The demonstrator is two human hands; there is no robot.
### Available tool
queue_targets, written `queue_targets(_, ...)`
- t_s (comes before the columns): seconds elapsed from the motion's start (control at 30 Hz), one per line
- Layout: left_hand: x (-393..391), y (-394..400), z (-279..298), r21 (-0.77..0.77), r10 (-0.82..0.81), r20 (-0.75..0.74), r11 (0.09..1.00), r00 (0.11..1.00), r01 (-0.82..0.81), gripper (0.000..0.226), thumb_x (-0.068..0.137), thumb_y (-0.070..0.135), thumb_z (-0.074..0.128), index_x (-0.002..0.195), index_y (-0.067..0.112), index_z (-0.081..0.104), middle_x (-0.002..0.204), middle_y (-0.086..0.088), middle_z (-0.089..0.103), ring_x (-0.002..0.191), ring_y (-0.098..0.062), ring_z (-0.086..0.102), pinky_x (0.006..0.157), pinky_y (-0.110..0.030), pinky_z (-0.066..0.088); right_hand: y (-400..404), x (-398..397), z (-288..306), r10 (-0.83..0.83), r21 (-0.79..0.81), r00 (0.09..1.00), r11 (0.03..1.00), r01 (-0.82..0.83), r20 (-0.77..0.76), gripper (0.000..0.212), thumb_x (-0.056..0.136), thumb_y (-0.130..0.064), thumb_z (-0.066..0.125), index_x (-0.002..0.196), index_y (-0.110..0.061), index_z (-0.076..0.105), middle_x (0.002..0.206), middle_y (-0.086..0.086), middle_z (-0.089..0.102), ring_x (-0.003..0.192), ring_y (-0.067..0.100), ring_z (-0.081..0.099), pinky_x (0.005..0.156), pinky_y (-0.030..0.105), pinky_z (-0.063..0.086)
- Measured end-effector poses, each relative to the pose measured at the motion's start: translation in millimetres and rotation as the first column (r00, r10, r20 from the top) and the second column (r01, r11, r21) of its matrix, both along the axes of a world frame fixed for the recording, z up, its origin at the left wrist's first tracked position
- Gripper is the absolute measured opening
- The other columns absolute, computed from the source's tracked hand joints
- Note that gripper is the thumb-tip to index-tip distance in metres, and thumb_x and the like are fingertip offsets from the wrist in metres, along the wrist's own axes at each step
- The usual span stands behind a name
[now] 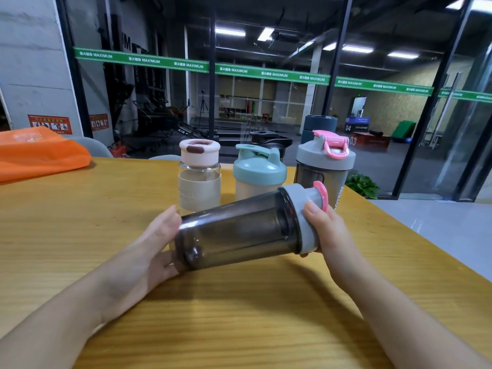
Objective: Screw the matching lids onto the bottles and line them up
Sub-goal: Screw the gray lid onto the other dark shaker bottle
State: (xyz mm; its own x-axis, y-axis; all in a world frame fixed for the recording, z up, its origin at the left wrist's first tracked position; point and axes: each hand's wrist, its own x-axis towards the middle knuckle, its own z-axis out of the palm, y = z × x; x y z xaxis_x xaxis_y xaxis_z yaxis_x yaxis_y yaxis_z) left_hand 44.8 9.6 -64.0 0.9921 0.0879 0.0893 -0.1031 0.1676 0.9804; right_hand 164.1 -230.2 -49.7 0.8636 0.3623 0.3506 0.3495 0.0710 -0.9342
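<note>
Smoky translucent bottle (pixel 234 233) tilted sideways, grey lid (pixel 303 217) on.

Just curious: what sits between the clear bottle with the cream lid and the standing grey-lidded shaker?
In the head view, the teal-lidded shaker stands between the clear bottle and the grey-lidded shaker.

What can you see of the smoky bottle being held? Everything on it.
The smoky bottle is dark, translucent plastic, cylindrical, with a small dark round piece visible inside near its base. A grey lid with a pink flip tab sits on its mouth; whether fully screwed tight cannot be told. It lies nearly on its side above the wooden table, lid end raised to the right. The left hand cups its base; the right hand grips the lid.
</note>
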Motion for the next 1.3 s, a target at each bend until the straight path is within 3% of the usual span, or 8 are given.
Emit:
queue_targets(0.13, -3.4, 0.3, 2.6, -0.079, -0.062, -0.078, 0.995, 0.995, 0.056, 0.093, 0.056, 0.079, 0.056, 0.124, 0.015, 0.060, 0.113, -0.023, 0.066, 0.086, -0.031, 0.067, 0.063, -0.034, 0.058, -0.9, 1.8, -0.3, 0.022, 0.068, 1.000, 0.997, -0.021, -0.013, 0.104, 0.053, -0.059, 0.059, 0.144, -0.017, 0.032, 0.093, -0.001, 0.066, 0.068, 0.010, 0.064, 0.048, 0.029, 0.047)
queue_targets(0.23, -5.1, 0.2, 3.1, -0.080, -0.139, -0.132, 0.988, 0.982, 0.129, 0.093, 0.058, 0.083, 0.041, 0.116, 0.013, 0.064, 0.090, -0.024, 0.064, 0.059, -0.028, 0.058, 0.050, -0.030, 0.050, -2.7, 3.1, -0.9, 0.026, 0.062, 1.000, 0.998, -0.026, 0.006, 0.115, 0.050, -0.061, 0.066, 0.145, -0.008, 0.031, 0.092, 0.003, 0.065, 0.069, 0.014, 0.062, 0.046, 0.030, 0.046)
queue_targets(0.33, -4.7, 0.4, 3.6, -0.014, -0.160, -0.121, 0.987, 0.980, 0.159, 0.085, 0.049, 0.086, 0.052, 0.105, 0.023, 0.069, 0.076, -0.017, 0.060, 0.055, -0.022, 0.051, 0.048, -0.029, 0.046, -2.3, 4.7, -2.5, 0.033, 0.076, 0.999, 0.997, -0.034, 0.012, 0.107, 0.054, -0.058, 0.059, 0.146, -0.011, 0.030, 0.087, 0.002, 0.064, 0.066, 0.014, 0.059, 0.045, 0.031, 0.043)
queue_targets(0.5, -4.6, 0.6, 5.5, 0.028, -0.126, -0.093, 0.991, 0.988, 0.129, 0.077, 0.053, 0.080, 0.059, 0.108, 0.027, 0.065, 0.074, -0.015, 0.056, 0.055, -0.020, 0.048, 0.047, -0.027, 0.041, -2.2, 6.0, -3.5, 0.048, 0.093, 0.999, 0.994, -0.050, 0.024, 0.103, 0.053, -0.057, 0.058, 0.145, -0.019, 0.030, 0.091, -0.005, 0.067, 0.075, 0.010, 0.062, 0.053, 0.032, 0.046)
queue_targets(0.73, -8.3, -0.5, 7.4, 0.074, -0.110, -0.028, 0.991, 0.994, 0.111, 0.086, 0.042, 0.072, 0.076, 0.116, 0.030, 0.065, 0.084, -0.015, 0.061, 0.062, -0.017, 0.052, 0.050, -0.025, 0.041, -5.0, 5.9, -0.2, 0.026, 0.067, 1.000, 0.997, -0.026, 0.008, 0.109, 0.055, -0.058, 0.057, 0.144, -0.001, 0.030, 0.098, 0.004, 0.065, 0.072, 0.005, 0.066, 0.049, 0.022, 0.049)
queue_targets(1.0, -11.1, -2.3, 4.0, 0.146, -0.123, 0.026, 0.982, 0.992, 0.118, 0.079, 0.040, 0.058, 0.086, 0.113, 0.037, 0.063, 0.103, -0.002, 0.070, 0.080, -0.013, 0.063, 0.058, -0.025, 0.045, -8.1, 8.0, 2.1, -0.016, 0.047, 1.000, 0.999, 0.015, 0.014, 0.102, 0.054, -0.062, 0.052, 0.140, -0.008, 0.040, 0.062, -0.005, 0.064, 0.051, 0.012, 0.057, 0.039, 0.027, 0.040)
queue_targets(1.2, -10.6, -3.0, 2.3, 0.227, -0.060, 0.066, 0.973, 0.996, 0.044, 0.087, 0.039, 0.056, 0.087, 0.118, 0.039, 0.056, 0.104, -0.004, 0.070, 0.083, -0.023, 0.049, 0.071, -0.034, 0.041, -7.7, 11.1, 3.3, -0.031, 0.010, 0.999, 0.999, 0.031, -0.033, 0.100, 0.051, -0.066, 0.050, 0.137, -0.016, 0.045, 0.059, -0.005, 0.066, 0.049, 0.010, 0.059, 0.040, 0.028, 0.041)
queue_targets(1.3, -10.4, -3.5, 2.2, 0.267, -0.071, 0.091, 0.963, 0.993, 0.045, 0.087, 0.042, 0.056, 0.086, 0.120, 0.042, 0.052, 0.107, -0.003, 0.070, 0.085, -0.017, 0.055, 0.073, -0.034, 0.042, -8.9, 12.2, 5.4, -0.033, 0.011, 0.998, 0.999, 0.034, -0.048, 0.096, 0.050, -0.066, 0.050, 0.134, -0.020, 0.047, 0.058, -0.006, 0.066, 0.047, 0.008, 0.059, 0.041, 0.027, 0.041)
